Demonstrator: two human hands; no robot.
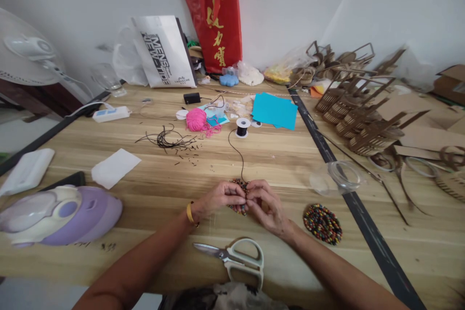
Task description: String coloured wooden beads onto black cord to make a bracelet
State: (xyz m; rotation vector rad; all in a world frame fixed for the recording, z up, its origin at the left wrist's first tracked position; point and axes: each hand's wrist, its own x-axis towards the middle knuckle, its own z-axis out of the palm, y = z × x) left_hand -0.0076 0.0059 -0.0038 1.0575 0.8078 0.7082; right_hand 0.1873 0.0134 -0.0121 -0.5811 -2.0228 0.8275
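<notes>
My left hand [227,194] and my right hand [267,206] meet above the table, fingertips pinched close together. Between them is a small piece of multicoloured beadwork [239,209], partly hidden by my fingers. A black cord [241,155] runs from the beadwork up to a white spool [242,127] standing beyond my hands. Both hands are closed; the left fingers grip the beadwork, and the right thumb and fingers pinch the cord at its edge. Nearer to me lie scissors [236,257] with pale handles. Right of my right hand rests a coil of coloured beads [322,224].
Cut black cords [165,139] and pink yarn [196,119] lie further back, near blue sheets [274,110]. A purple and white appliance [87,213] stands at left. Small woven baskets [358,111] crowd the right. A red bag [221,24] leans on the wall.
</notes>
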